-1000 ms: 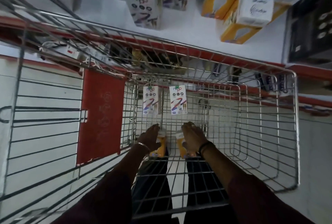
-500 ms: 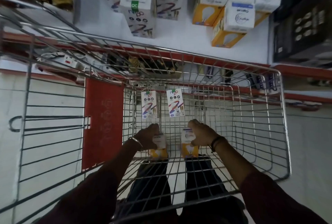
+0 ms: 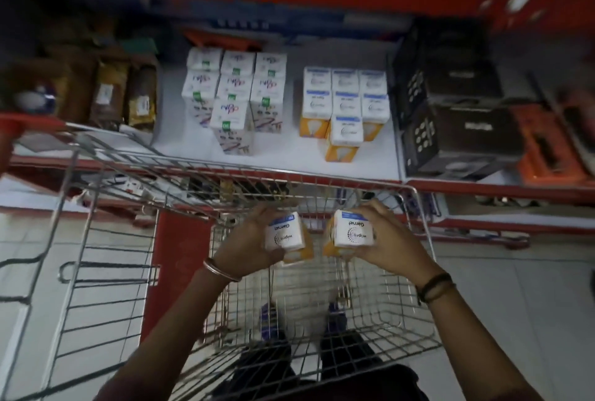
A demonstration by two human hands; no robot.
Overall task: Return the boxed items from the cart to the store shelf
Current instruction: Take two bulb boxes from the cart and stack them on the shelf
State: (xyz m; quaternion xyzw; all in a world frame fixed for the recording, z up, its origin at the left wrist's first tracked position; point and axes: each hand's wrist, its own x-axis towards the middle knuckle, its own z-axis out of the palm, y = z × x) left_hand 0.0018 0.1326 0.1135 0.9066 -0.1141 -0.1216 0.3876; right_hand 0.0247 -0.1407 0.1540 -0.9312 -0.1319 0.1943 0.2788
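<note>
Red-edged store shelving fills the far half of the head view, its white shelf [image 3: 283, 156] running behind the wire cart [image 3: 415, 207] that stands against it.

Above the cart's far end, each hand carries one small white-and-orange bulb box. The left hand [image 3: 248, 246] wraps the left box [image 3: 285, 236], palm against its left side and fingers curled behind it. The right hand [image 3: 386, 246] clasps the right box [image 3: 354, 233], thumb along the near edge and fingers over the far top. The two boxes are near each other but not touching, lifted clear of the cart floor and not yet over the shelf.

By their look these are thin cardboard cartons, probably light and easy to dent, with fragile contents, so a broad hold on opposite flat sides seems safer than a fingertip pinch at the corners. The printed faces look smooth and may slip under a loose grip.

Count: two boxes in hand. On the shelf, the matching bulb boxes [image 3: 344, 101] number about seven tops, the nearest one standing forward of the rest. Left of them, the taller white cartons [image 3: 235, 91] number about seven as well. Motion blur makes both shelf counts approximate. I can make out no other boxes in the visible part of the cart.
</note>
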